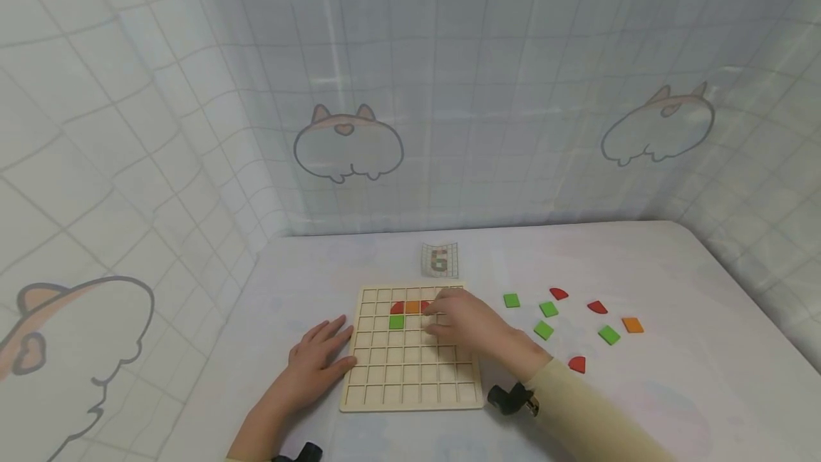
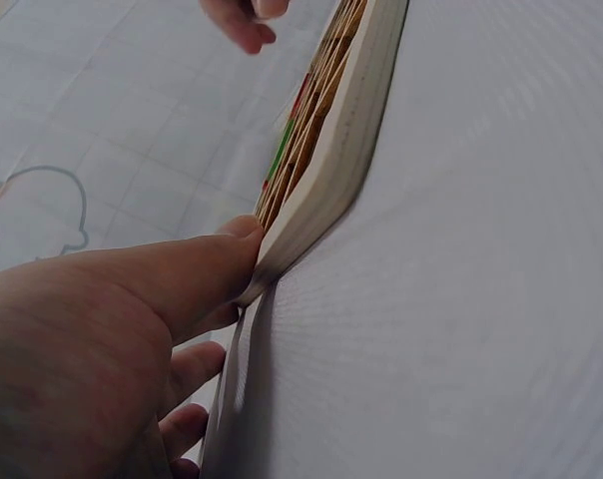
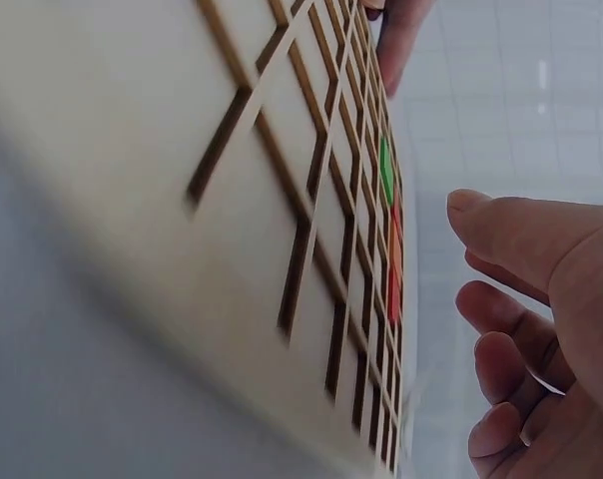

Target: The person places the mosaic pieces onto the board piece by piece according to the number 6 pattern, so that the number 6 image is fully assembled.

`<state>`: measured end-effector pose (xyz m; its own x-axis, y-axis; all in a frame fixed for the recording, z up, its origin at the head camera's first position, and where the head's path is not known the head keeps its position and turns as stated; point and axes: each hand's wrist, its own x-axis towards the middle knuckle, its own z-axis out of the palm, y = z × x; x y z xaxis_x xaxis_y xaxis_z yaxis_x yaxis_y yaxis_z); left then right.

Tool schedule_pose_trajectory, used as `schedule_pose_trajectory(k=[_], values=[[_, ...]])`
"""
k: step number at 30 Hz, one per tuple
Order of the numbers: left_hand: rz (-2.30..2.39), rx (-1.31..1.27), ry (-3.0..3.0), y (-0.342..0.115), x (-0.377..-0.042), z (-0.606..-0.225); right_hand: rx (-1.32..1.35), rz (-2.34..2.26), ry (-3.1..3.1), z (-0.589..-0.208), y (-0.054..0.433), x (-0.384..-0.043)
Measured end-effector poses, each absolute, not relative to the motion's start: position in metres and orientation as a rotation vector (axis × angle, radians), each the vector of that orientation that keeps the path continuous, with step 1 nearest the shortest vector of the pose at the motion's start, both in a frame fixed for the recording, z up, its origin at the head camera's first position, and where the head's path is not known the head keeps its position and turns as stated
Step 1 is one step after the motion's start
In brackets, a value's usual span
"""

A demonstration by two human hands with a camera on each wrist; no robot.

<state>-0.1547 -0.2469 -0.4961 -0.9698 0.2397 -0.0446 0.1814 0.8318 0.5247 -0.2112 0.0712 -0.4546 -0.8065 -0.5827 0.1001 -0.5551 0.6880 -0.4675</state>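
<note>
A wooden grid board (image 1: 410, 374) lies flat on the white table (image 1: 308, 262), in front of the person. The left hand (image 1: 321, 362) is at the board's left edge, its fingers spread on the tabletop and its thumb touching the rim. The right hand (image 1: 471, 326) hovers over the far right part of the board, thumb and loosely bent fingers apart with a visible gap between them. In one row toward the far side sit a red quarter-circle tile (image 1: 398, 307), an orange square tile (image 1: 412, 307) and a second red tile (image 1: 425, 305), the last partly hidden by the right fingertips. A green square tile (image 1: 397, 321) fills the cell on the near side of the left red one. Just beyond the board's far edge lies a small pattern card (image 1: 439, 260). To the right, loose tiles (image 1: 608, 335) are scattered: four green squares, three red quarter-circles and one orange square.
</note>
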Motion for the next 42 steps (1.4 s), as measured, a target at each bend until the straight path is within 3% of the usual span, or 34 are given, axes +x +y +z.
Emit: schedule_pose_trajectory(k=[42], values=[[0.781, 0.292, 2.873, -0.245, -0.155, -0.495, -0.156, -0.771, 3.101, -0.466, 0.307, -0.166]])
